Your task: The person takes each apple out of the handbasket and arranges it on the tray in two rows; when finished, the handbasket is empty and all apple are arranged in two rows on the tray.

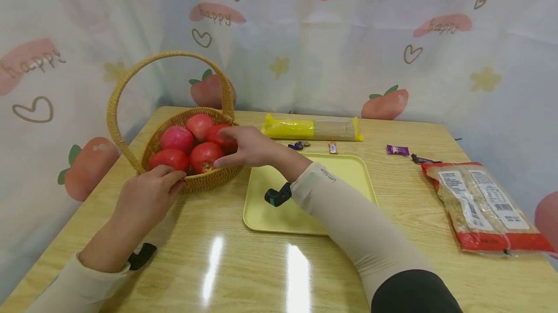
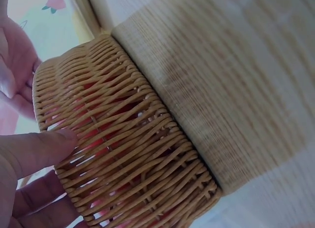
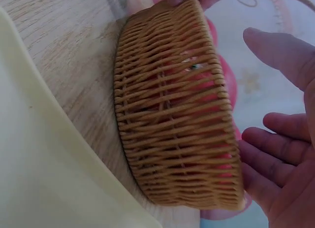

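Observation:
A wicker basket (image 1: pixel 209 180) with a tall arched handle stands at the left of the table, holding several red pomegranates (image 1: pixel 176 139). At its near rim my left hand (image 1: pixel 146 192) pinches the weave; the left wrist view shows the thumb (image 2: pixel 47 148) on the outer wall and the fingers over the rim. My right hand (image 1: pixel 250 147) reaches over the basket's right side with thumb and fingers spread, close to the nearest pomegranates. In the right wrist view its fingers (image 3: pixel 270 154) are beside the rim, and no fruit is gripped. Its fingertips are partly hidden in the head view.
Right of the basket lies a yellow tray (image 1: pixel 279 223), partly under my right forearm. Behind it are a yellow-ended noodle packet (image 1: pixel 311 129) and small wrapped candies (image 1: pixel 333 148). A purple candy (image 1: pixel 397 149) and a red-edged clear bag (image 1: pixel 484 201) lie at the right.

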The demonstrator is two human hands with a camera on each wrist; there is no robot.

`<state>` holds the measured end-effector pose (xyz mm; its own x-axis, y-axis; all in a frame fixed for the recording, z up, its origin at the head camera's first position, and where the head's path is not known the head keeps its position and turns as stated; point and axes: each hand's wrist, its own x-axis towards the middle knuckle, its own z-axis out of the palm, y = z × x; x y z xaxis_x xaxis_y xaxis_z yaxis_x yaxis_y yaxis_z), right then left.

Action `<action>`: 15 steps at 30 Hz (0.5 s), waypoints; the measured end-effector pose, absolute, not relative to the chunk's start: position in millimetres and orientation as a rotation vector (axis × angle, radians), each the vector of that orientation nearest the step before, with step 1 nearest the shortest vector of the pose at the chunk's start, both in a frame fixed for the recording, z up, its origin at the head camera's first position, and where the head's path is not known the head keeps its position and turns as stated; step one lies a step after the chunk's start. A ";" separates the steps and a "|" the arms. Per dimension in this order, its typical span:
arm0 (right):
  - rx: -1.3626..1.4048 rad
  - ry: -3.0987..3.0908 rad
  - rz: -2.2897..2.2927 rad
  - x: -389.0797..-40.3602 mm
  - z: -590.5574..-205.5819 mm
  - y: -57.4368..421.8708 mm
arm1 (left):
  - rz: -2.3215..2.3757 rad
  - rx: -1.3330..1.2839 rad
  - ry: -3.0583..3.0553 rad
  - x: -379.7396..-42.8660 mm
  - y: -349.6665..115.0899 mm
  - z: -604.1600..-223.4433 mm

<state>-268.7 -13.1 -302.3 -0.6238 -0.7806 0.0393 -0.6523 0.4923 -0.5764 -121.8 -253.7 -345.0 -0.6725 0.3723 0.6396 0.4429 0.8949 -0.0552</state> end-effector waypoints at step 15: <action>-1.339 2.531 -0.752 -268.2 -303.0 -42.9 | -0.128 -0.577 -2.390 -120.8 -253.4 -345.9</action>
<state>-268.2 -42.9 -303.0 -0.5778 -0.8128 0.0741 -0.7212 0.4661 -0.5125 -120.8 -253.4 -345.9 -0.6802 0.3714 0.6320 0.4370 0.8977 -0.0571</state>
